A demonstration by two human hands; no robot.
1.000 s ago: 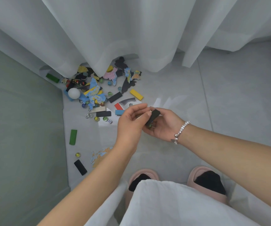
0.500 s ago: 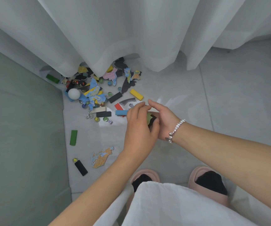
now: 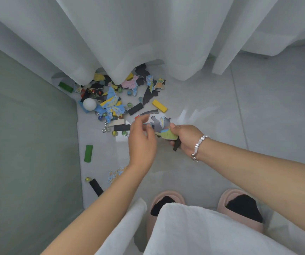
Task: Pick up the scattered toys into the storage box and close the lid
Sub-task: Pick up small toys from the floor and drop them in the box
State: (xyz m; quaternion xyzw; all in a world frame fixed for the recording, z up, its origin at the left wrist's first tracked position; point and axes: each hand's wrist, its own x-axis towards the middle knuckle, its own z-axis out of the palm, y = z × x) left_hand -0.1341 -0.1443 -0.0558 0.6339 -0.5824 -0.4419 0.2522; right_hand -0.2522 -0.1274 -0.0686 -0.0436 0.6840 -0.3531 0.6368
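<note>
Gripping flat map pieces (image 3: 168,134) and a black block (image 3: 177,145) in the right hand (image 3: 185,138). Hovering the left hand (image 3: 141,139), fingers loosely curled, holding nothing. Likely handling as light, stiff, thin card, best pinched by the edges.

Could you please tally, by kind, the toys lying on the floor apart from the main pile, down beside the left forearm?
green block: 1
black block: 1
marble: 1
puzzle piece: 1, partly hidden by the forearm
Total: 4
Not counted: the held pieces in the right hand.
</note>
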